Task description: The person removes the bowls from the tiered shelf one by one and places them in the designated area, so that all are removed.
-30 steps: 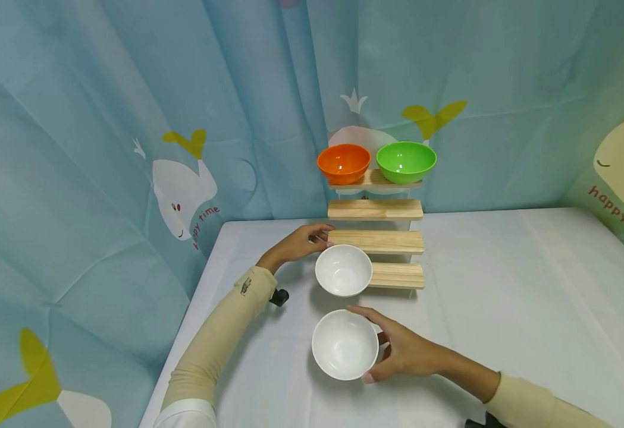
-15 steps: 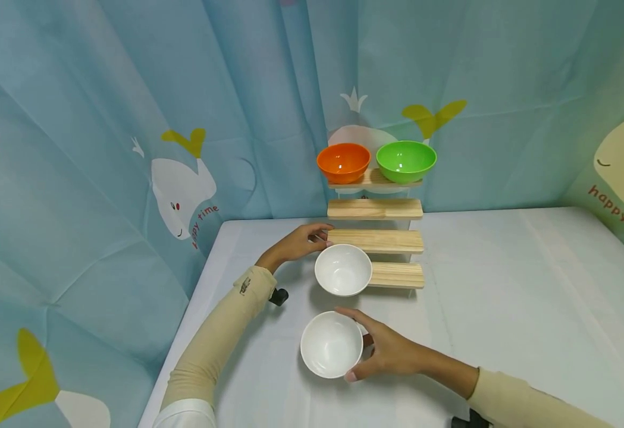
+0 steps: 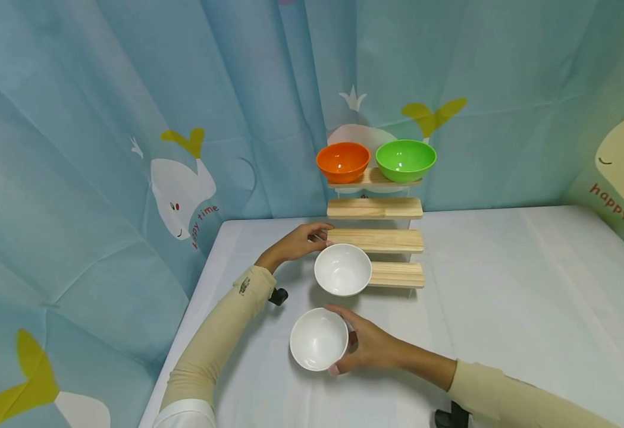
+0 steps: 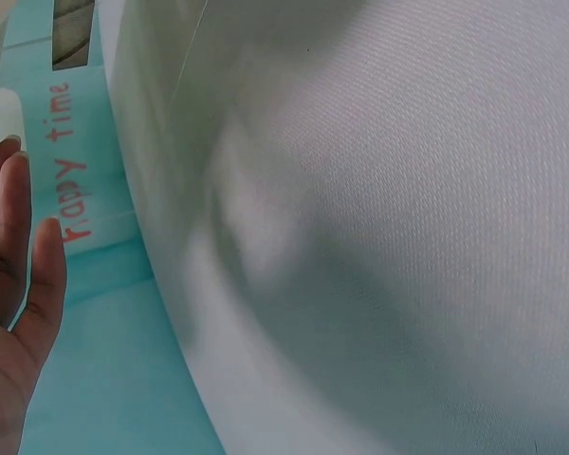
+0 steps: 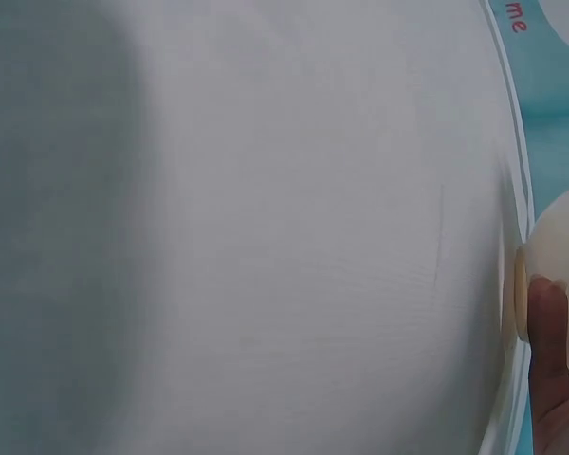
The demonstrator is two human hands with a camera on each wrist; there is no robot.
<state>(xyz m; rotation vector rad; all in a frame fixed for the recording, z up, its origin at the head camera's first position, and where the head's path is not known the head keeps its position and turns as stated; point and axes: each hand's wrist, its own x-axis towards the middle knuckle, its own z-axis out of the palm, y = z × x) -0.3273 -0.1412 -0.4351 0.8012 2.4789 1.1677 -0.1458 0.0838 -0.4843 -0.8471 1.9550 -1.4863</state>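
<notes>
My right hand (image 3: 373, 343) grips a white bowl (image 3: 319, 339) by its right side, thumb at the near rim and a finger at the far rim, close over the table in front of the rack. In the right wrist view, part of that bowl (image 5: 561, 246) shows at the right edge with a digit against it. A second white bowl (image 3: 342, 270) sits on the left of the bottom step of a wooden stepped rack (image 3: 376, 240). My left hand (image 3: 297, 242) holds the left end of the rack's second step from the bottom, its fingertips at the plank's corner.
An orange bowl (image 3: 342, 161) and a green bowl (image 3: 405, 160) stand side by side on the top step. A white cloth covers the table (image 3: 504, 285). Behind the rack hangs a blue curtain (image 3: 269, 119) with cartoon prints.
My right hand has carried its white bowl to the left, in front of the rack. The left hand and the other bowls have stayed where they were.
</notes>
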